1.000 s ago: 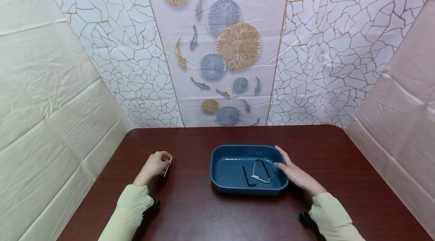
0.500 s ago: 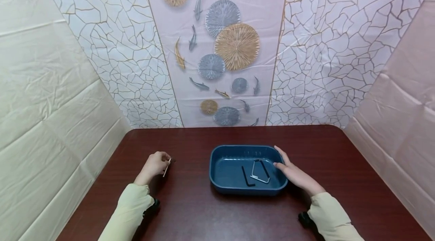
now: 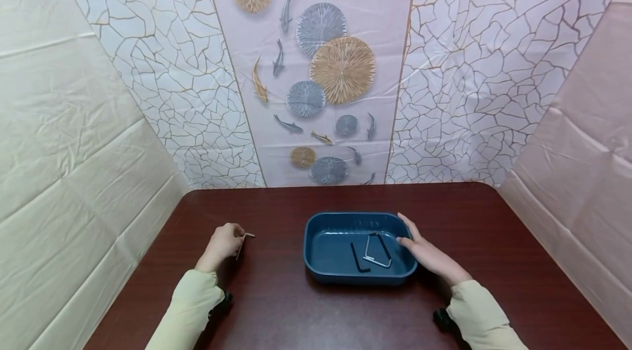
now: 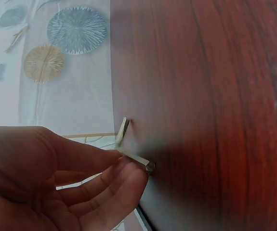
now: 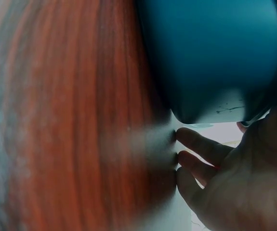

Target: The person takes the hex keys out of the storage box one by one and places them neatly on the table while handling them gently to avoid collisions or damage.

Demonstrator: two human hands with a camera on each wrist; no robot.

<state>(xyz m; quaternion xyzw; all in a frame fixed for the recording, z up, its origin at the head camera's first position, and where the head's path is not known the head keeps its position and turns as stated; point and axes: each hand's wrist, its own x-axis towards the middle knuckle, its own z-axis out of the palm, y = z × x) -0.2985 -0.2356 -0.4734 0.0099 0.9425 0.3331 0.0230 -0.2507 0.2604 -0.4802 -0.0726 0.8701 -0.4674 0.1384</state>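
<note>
My left hand [image 3: 223, 242] is low over the left of the table, pinching a small L-shaped hex key [image 3: 249, 235] between thumb and fingertips. In the left wrist view the metal hex key [image 4: 139, 159] shows its six-sided end close to the table surface. Inside the blue tray [image 3: 355, 277] lie several more hex keys, among them a black one [image 3: 356, 258] and a silver one [image 3: 377, 262]. My right hand [image 3: 428, 253] rests at the tray's right side, thumb over the rim. Its fingers [image 5: 203, 144] reach out loosely along the outside, their tips at the table.
The dark red-brown table [image 3: 276, 311] extends around the tray. A patterned cloth [image 3: 328, 119] hangs behind its far edge, and pale cloth walls [image 3: 99, 202] stand on both sides. Some table surface separates my left hand from the tray.
The hex key in my left hand has turned, and its short arm now points right. My right hand stays at the tray. The head view has shifted slightly.
</note>
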